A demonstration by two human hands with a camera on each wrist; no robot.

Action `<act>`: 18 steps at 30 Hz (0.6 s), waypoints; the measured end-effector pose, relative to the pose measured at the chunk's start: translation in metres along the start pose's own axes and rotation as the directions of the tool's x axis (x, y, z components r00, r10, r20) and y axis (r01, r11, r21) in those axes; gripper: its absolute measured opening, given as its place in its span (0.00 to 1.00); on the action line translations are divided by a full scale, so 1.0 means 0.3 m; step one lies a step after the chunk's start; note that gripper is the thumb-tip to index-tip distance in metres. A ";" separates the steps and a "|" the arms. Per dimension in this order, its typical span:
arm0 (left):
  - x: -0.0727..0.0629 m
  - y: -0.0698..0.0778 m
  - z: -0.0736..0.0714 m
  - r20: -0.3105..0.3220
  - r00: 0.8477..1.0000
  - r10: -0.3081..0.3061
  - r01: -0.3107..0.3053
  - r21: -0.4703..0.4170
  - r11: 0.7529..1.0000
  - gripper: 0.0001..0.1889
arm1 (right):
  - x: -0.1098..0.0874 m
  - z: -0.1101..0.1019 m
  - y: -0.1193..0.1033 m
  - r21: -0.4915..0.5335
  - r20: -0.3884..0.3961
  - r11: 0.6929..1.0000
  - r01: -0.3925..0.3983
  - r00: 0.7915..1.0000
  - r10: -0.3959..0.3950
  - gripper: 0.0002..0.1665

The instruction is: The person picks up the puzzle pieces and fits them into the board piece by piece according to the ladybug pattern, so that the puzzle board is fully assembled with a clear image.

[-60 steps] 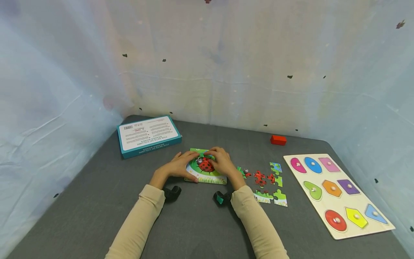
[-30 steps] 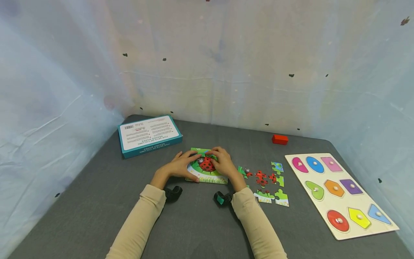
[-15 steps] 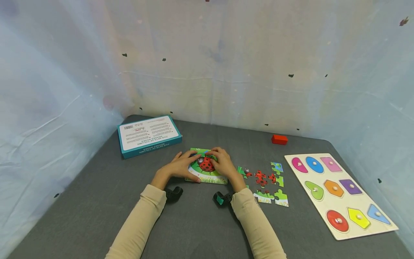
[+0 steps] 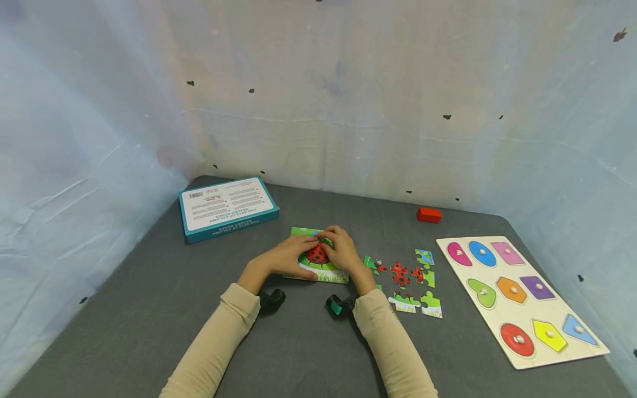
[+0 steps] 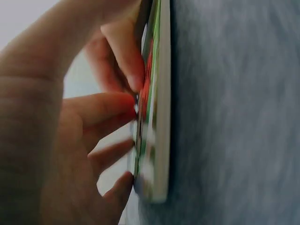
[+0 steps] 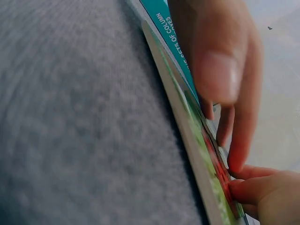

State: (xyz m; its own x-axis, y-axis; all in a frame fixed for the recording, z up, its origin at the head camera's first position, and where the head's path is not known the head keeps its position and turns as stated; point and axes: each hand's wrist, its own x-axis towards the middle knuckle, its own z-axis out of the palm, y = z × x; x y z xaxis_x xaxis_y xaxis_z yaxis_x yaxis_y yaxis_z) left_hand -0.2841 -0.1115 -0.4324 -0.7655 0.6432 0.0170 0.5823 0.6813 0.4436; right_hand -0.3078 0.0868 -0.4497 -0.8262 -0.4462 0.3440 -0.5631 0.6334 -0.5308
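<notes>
Our left hand (image 4: 285, 258), released, and right hand (image 4: 345, 254), grip unclear, touch the puzzle board (image 4: 328, 276); counter (image 4: 308, 337) skirts its near edge.

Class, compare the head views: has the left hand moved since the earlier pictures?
Yes: the left hand has moved right, farther over the puzzle, judged against the box.

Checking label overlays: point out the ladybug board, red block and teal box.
Ladybug board (image 4: 317, 256), head view: the printed ladybug's red body.
Red block (image 4: 429, 215), head view: middle of its visible surface.
Teal box (image 4: 227, 204), head view: white panel on top.
</notes>
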 end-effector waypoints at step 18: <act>0.007 0.009 0.016 -0.031 0.998 -0.045 0.048 0.080 0.996 0.46 | -0.006 -0.003 0.000 0.020 0.022 1.000 -0.014 1.000 0.014 0.17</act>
State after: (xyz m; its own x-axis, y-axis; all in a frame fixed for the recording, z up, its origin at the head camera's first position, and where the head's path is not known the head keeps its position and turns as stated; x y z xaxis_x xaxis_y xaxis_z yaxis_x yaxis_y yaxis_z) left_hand -0.2827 -0.1066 -0.4355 -0.7993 0.6005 0.0247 0.5652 0.7371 0.3705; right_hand -0.3064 0.0882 -0.4494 -0.8334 -0.4511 0.3193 -0.5506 0.6270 -0.5512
